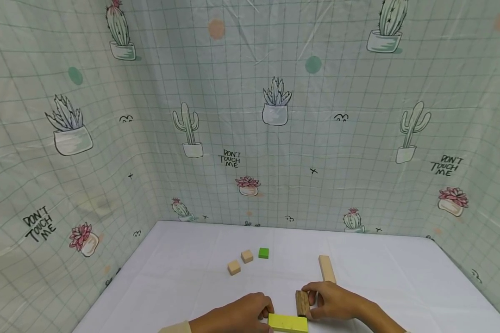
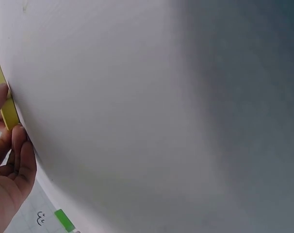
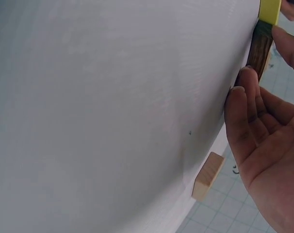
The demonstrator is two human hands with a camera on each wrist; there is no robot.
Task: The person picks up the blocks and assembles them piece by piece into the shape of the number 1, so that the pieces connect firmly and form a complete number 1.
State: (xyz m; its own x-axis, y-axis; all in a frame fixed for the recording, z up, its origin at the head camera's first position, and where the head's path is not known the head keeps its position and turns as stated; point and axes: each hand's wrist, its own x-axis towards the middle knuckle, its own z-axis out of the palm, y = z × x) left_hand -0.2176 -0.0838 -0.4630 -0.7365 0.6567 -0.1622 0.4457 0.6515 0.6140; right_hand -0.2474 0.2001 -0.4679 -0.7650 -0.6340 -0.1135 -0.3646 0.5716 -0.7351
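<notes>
Pale green-grey cloth backdrop (image 1: 216, 83) with grid lines, potted cacti and "DON'T TOUCH ME" lettering, round the back and both sides. White cloth-covered tabletop (image 1: 171, 268) below, fold lines faint. Bright yellow rectangular block (image 1: 287, 323) at near edge of head view, roughly crosswise, in left hand (image 1: 243, 313): pinching its left end, thumb at near corner, fingers at far corner. Dark brown grained wooden block (image 1: 301, 303) just beyond the yellow block's right end, long side pointing away from the person. Right hand (image 1: 335, 301): pinching the brown block, thumb at near end, fingertips at far end. Yellow and brown at about a right angle, very close; actual contact: cannot tell. Beyond right hand, long pale wooden plank (image 1: 327, 268), near end partly behind the hand. Farther back, left of the plank and well apart from both hands: two small beige wooden cubes (image 1: 234, 267), near each other, then small bright green block (image 1: 264, 253) just right of the farther cube. Cream sleeve (image 1: 176, 328) at left wrist.
</notes>
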